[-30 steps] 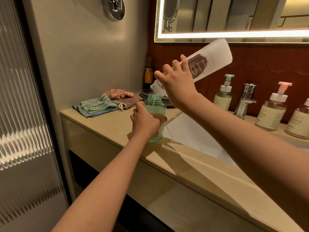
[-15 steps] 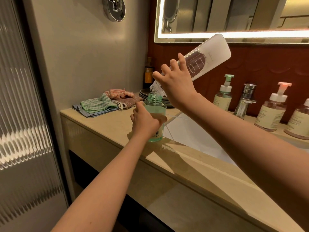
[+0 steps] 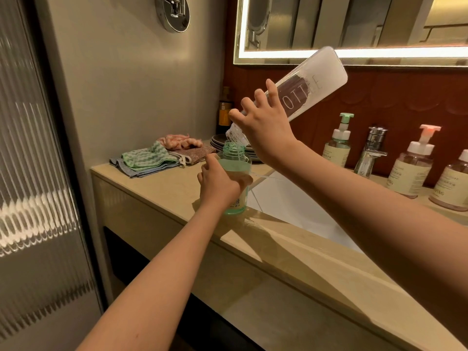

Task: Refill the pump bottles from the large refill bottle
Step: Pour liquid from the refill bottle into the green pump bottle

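My right hand (image 3: pixel 266 127) grips the large clear refill bottle (image 3: pixel 314 82), tilted neck-down with its base raised toward the mirror. Its mouth sits just over the open neck of a small green bottle (image 3: pixel 234 158) that stands on the counter (image 3: pixel 162 193) at the sink's left edge. A thin stream runs from the mouth into that neck. My left hand (image 3: pixel 217 186) wraps around the green bottle's body. No pump is on this bottle. Three capped pump bottles stand behind the sink: green-topped (image 3: pixel 338 141), pink-topped (image 3: pixel 412 168) and one (image 3: pixel 453 183) cut by the right edge.
A chrome tap (image 3: pixel 371 153) rises between the pump bottles over the white basin (image 3: pixel 298 206). Folded cloths (image 3: pixel 147 159) lie at the counter's left end, dark plates (image 3: pixel 220 143) and an amber bottle (image 3: pixel 224 112) behind. A lit mirror (image 3: pixel 354 24) hangs above.
My right hand raised the refill bottle's base a little, steepening the tilt, and brought its mouth closer over the green bottle's neck. My left hand stayed on the green bottle.
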Demonstrator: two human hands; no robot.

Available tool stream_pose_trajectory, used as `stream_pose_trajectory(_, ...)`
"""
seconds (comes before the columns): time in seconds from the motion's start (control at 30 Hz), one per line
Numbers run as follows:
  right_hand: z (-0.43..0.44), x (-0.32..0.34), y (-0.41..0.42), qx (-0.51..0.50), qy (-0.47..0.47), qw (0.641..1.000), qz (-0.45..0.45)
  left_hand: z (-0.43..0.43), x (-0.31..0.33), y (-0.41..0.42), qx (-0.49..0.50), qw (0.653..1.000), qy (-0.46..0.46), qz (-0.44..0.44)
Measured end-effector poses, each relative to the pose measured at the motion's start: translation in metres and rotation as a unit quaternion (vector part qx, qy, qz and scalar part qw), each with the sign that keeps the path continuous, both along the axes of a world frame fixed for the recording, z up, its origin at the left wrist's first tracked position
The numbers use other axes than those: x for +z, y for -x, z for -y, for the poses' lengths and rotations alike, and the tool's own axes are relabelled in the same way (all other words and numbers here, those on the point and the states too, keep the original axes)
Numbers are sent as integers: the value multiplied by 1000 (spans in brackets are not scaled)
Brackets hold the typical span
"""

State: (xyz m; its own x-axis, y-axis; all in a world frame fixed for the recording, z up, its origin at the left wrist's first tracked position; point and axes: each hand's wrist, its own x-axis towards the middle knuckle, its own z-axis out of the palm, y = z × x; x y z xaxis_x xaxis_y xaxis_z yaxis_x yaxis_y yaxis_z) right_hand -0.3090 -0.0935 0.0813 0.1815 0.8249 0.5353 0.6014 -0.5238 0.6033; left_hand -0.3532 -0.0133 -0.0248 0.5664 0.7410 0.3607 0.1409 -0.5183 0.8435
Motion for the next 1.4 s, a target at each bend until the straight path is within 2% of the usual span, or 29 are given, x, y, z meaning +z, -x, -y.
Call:
stream_pose_trajectory(1.03, 1, -1, 2, -7, 3, 1000, 0, -3, -2, -2, 0, 1000, -1, 4)
stream_pose_trajectory(1.4, 6, -7, -5, -15, -48, 998, -48, -3, 0, -3, 5, 1000, 13, -2)
